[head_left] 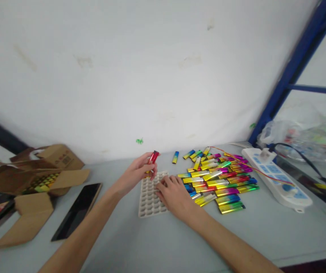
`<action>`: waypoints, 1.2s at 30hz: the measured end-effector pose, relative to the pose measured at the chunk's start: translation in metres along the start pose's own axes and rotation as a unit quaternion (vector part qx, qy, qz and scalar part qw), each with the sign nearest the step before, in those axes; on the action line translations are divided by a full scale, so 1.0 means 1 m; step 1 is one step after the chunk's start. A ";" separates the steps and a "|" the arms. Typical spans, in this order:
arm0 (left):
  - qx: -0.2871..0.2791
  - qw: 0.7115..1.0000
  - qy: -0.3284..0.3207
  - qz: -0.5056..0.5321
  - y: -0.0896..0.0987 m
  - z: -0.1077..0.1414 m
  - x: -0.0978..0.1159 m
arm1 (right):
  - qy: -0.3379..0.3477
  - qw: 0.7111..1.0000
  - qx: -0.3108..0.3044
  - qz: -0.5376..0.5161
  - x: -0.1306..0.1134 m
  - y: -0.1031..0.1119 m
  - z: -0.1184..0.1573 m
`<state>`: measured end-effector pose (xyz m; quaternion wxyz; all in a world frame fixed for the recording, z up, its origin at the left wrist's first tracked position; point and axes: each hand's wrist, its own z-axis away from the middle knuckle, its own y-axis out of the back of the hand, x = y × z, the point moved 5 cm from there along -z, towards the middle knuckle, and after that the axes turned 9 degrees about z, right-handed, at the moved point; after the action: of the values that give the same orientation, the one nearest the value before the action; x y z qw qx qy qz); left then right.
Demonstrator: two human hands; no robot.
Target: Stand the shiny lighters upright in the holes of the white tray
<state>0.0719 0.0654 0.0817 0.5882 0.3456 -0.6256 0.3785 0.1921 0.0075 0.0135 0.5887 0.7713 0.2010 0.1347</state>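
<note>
My left hand [140,169] is closed around a shiny red-and-yellow lighter [153,157], its dark end pointing up. This hand is raised above the far left part of a pale tray [146,211] with rows of small holes. On the tray's right side lies my right hand [176,195], fingers bent and slightly apart, with no object visible in it. It covers part of the holes. Just right of it spreads a pile of similar metallic lighters [208,178] in yellow, blue, red, green and purple.
A black phone [77,212] lies left of the tray. Beyond it stands an open cardboard box [32,182] with several yellow items inside. A white power strip [278,178] with cables lies at right, near plastic bags [302,132]. A wall and blue posts [282,83] bound the table.
</note>
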 end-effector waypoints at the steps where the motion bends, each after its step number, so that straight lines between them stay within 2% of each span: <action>1: 0.021 1.000 -0.005 0.018 0.004 0.006 -0.004 | 0.001 1.000 0.000 0.003 0.000 0.000 0.000; 6: 0.110 0.985 -0.014 0.130 0.020 0.022 -0.035 | 0.007 1.000 -0.003 0.008 0.001 -0.002 0.002; 12: 0.095 0.970 0.061 0.214 0.023 0.031 -0.064 | 0.012 1.000 -0.010 -0.016 0.003 -0.002 0.004; 16: 0.118 0.960 0.088 0.238 0.025 0.034 -0.071 | 0.013 0.999 -0.012 -0.027 0.004 -0.003 0.004; 22: 0.136 0.960 0.094 0.225 0.025 0.034 -0.076 | 0.010 0.999 -0.009 -0.031 0.005 -0.004 0.004; 30: 0.120 0.961 0.090 0.232 0.021 0.034 -0.079 | 0.012 1.000 -0.006 -0.024 0.004 -0.003 0.004; 36: 0.148 0.962 0.072 0.218 0.022 0.035 -0.080 | 0.008 1.000 -0.018 -0.024 0.003 0.000 0.004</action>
<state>0.0415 0.0436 -0.0002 0.4773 0.2556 -0.5787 0.6099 0.1966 0.0060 0.0125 0.6042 0.7542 0.2218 0.1298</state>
